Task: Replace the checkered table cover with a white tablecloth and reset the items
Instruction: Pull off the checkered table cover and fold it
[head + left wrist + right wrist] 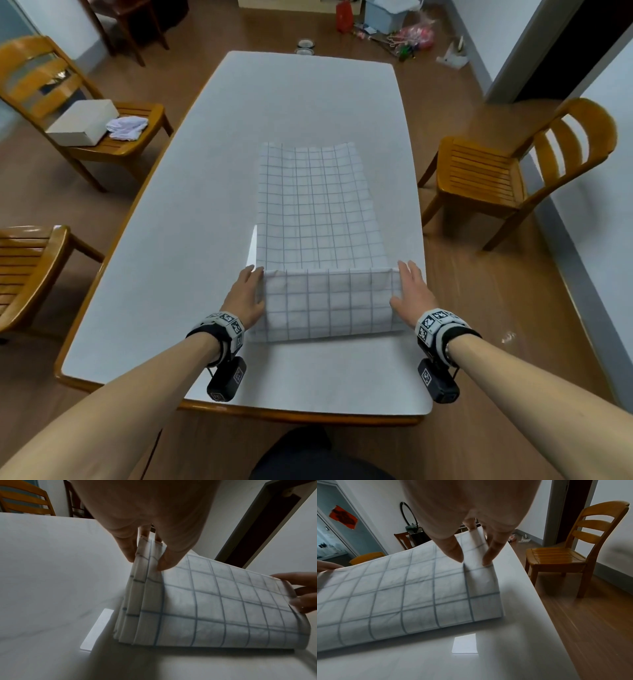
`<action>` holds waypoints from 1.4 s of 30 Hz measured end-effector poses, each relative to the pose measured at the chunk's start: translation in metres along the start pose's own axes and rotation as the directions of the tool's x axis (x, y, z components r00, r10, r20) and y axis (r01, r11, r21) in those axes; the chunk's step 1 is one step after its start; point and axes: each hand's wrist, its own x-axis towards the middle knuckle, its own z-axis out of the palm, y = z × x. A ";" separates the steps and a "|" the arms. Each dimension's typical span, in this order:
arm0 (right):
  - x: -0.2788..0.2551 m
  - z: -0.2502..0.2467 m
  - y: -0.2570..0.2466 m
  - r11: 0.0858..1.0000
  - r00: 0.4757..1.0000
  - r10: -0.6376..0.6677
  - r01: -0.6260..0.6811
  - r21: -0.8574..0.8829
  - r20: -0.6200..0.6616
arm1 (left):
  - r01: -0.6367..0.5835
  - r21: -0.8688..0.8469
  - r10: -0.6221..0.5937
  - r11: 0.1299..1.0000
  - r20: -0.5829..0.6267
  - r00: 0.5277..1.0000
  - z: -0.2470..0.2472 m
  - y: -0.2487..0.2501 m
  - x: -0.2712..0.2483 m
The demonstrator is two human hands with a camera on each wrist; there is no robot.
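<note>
The checkered cover (pixel 322 212) lies folded into a long strip on the worktop (pixel 191 219). The left hand (pixel 244 297) and right hand (pixel 412 295) pinch its near corners between their fingers (pixel 169 559). To fold well, I think both hands should move together and keep the edges between the fingers aligned.

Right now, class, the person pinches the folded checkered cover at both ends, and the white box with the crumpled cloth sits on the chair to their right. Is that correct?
Not quite. The head view shows the white box and crumpled cloth on the chair to their left. The left hand and right hand do pinch the checkered cover at both ends.
</note>
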 end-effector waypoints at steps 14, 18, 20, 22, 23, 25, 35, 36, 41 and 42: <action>0.003 0.045 0.007 0.893 0.975 -0.100 0.175 -0.413 0.197 | -0.171 0.496 -0.015 0.852 0.348 0.937 0.027 -0.018 -0.010; -0.002 0.056 0.005 0.826 0.953 -0.130 0.258 -0.501 0.275 | -0.213 0.542 -0.033 0.813 0.408 0.912 0.034 -0.018 -0.017; -0.002 0.063 0.005 0.830 0.952 -0.111 0.246 -0.500 0.285 | -0.214 0.547 -0.044 0.809 0.420 0.906 0.041 -0.019 -0.018; -0.003 0.070 0.004 0.825 0.955 -0.102 0.237 -0.512 0.277 | -0.205 0.546 -0.042 0.812 0.405 0.913 0.052 -0.019 -0.019; -0.003 0.073 0.004 0.822 0.957 -0.095 0.230 -0.521 0.273 | -0.196 0.549 -0.045 0.812 0.394 0.918 0.057 -0.019 -0.020; -0.004 0.080 0.004 0.822 0.962 -0.083 0.214 -0.528 0.261 | -0.173 0.560 -0.057 0.810 0.369 0.928 0.068 -0.016 -0.021; -0.005 0.076 0.012 0.864 0.965 -0.135 0.227 -0.450 0.226 | -0.126 0.582 -0.063 0.803 0.293 0.954 0.074 -0.007 -0.018; -0.007 0.075 0.012 0.861 0.964 -0.141 0.232 -0.452 0.227 | -0.122 0.586 -0.059 0.801 0.279 0.958 0.075 -0.006 -0.021; -0.034 0.075 0.023 0.851 0.951 -0.159 0.268 -0.452 0.266 | -0.133 0.603 -0.041 0.786 0.266 0.963 0.084 -0.007 -0.051; -0.041 0.076 0.026 0.852 0.949 -0.162 0.273 -0.446 0.271 | -0.146 0.605 -0.034 0.782 0.276 0.960 0.086 -0.008 -0.060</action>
